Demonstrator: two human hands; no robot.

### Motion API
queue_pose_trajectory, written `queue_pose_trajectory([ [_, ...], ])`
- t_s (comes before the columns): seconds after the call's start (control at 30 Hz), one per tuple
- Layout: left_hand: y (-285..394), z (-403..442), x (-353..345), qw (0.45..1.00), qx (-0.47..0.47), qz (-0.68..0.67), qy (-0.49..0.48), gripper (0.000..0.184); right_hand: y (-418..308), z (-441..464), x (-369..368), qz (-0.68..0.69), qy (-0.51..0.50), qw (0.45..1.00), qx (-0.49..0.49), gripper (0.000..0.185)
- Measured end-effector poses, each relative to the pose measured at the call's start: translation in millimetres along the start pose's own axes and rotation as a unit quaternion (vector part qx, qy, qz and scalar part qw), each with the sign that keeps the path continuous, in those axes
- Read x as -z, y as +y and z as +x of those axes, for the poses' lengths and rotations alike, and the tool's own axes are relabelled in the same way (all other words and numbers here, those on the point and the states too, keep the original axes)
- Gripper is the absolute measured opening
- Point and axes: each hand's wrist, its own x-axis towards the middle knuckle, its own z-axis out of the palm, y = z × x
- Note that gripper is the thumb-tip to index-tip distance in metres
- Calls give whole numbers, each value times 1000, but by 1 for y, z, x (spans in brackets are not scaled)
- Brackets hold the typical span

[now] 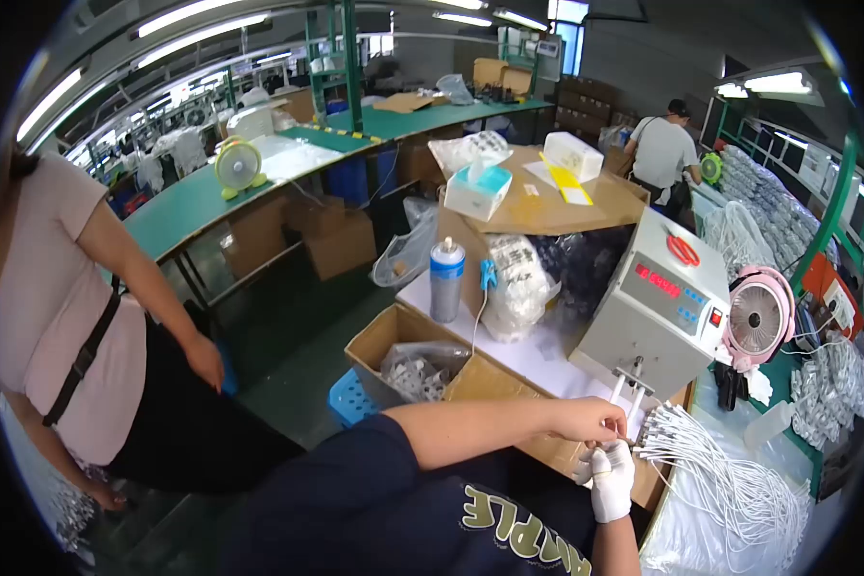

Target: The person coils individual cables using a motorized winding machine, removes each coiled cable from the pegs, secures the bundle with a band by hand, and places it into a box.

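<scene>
My left hand (593, 420), bare, is closed in a pinch in front of the grey machine (643, 288), close to the two white rods on its lower front. Just below it, my right hand (610, 475) wears a white glove, with its fingers closed and touching the left fingertips. What the fingers hold is too small and hidden to name. To the right of both hands lies a large bundle of white cables (730, 480), its ends pointing towards them. Red scissors (684, 252) rest on top of the machine, which has a red lit display.
A pink fan (760, 319) stands right of the machine. Left are a spray can (446, 280), an open carton (379, 350) and a blue basket (353, 398). One person (77, 288) stands close at the left; another (664, 149) is further back.
</scene>
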Motion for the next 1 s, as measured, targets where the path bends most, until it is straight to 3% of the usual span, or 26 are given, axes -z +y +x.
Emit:
queue_pose_trajectory([
  [0.03,0,-6,0,998,1,59,-13,25,0,-4,0,-72,-17,997,6,25],
  [0.07,-6,-10,-2,981,-83,172,8,26,-1,-7,-1,-142,-35,989,17,24],
  [0.23,-19,-33,-11,953,-158,259,-3,28,-7,0,-2,-463,-88,876,104,24],
  [0.3,-22,-43,-15,950,-162,265,3,27,-12,-7,-10,-488,-76,859,135,34],
  [0.43,-30,-50,-17,965,-158,210,-3,25,-7,-11,-9,-536,-129,827,110,32],
  [0.5,-34,-54,-21,951,-164,263,-7,27,-5,-11,-9,-554,-117,815,122,30],
  [0.6,-34,-65,-32,925,-170,340,-17,28,-3,-12,-8,-503,-172,841,103,32],
  [0.7,-60,-64,-33,908,-210,358,56,28,-4,-10,-11,-373,-204,905,-5,38],
  [0.73,-45,-69,-35,945,-93,308,55,28,4,-14,-13,-315,-139,939,19,42],
  [0.77,-39,-71,-42,944,-112,304,57,28,4,-14,-18,-263,-83,960,54,47],
  [0.8,-32,-75,-44,941,-126,303,78,28,-6,-16,-18,-297,-68,952,39,56],
  [0.9,-42,-86,-50,914,-161,352,125,29,1,-16,-21,-403,-88,907,82,50],
  [0.97,-62,-85,-52,921,-184,308,152,30,40,-12,-17,-394,-90,909,104,33],
  [1.0,-66,-86,-54,909,-175,349,149,29,39,-10,-20,-393,-89,908,117,26],
])
